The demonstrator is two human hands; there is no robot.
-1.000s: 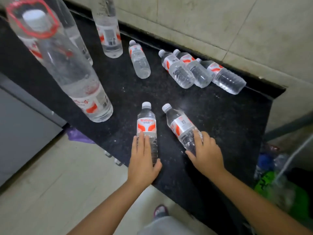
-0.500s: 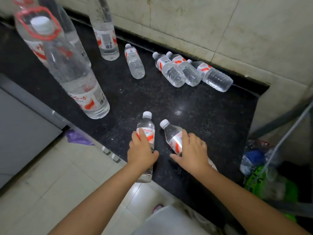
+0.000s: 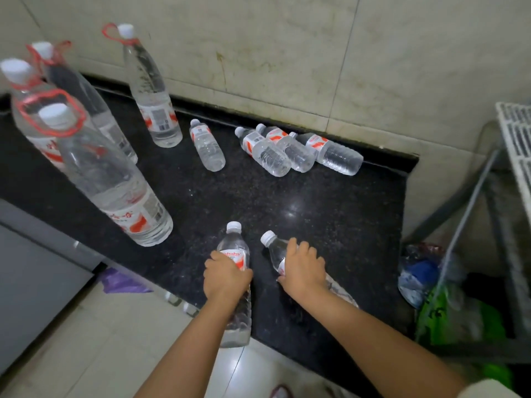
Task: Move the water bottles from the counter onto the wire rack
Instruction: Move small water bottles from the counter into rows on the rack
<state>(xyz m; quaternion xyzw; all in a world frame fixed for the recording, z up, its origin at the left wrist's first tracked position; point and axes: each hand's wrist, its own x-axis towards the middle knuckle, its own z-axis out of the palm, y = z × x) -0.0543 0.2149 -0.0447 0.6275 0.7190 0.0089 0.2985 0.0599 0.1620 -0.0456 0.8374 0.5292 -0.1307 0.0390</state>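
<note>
My left hand (image 3: 225, 280) is closed around a small water bottle (image 3: 234, 248) with a red-and-white label; its base hangs past the front edge of the black counter (image 3: 330, 214). My right hand (image 3: 303, 270) grips a second small bottle (image 3: 273, 248) lying tilted beside it. Several more small bottles lie at the back: one alone (image 3: 207, 145) and three side by side (image 3: 298, 150) against the wall. The wire rack (image 3: 517, 133) shows at the right edge, its white grid shelf higher than the counter.
Several tall bottles with red carry loops stand at the left, the nearest (image 3: 115, 179) close to the counter's front edge. Plastic bags (image 3: 448, 305) lie on the floor under the rack's grey legs (image 3: 459, 231). A grey cabinet front (image 3: 34, 282) is at lower left.
Both hands closed on the two near bottles and drew them toward the counter's front edge. The view pulled back and turned right, bringing the rack's shelf into sight.
</note>
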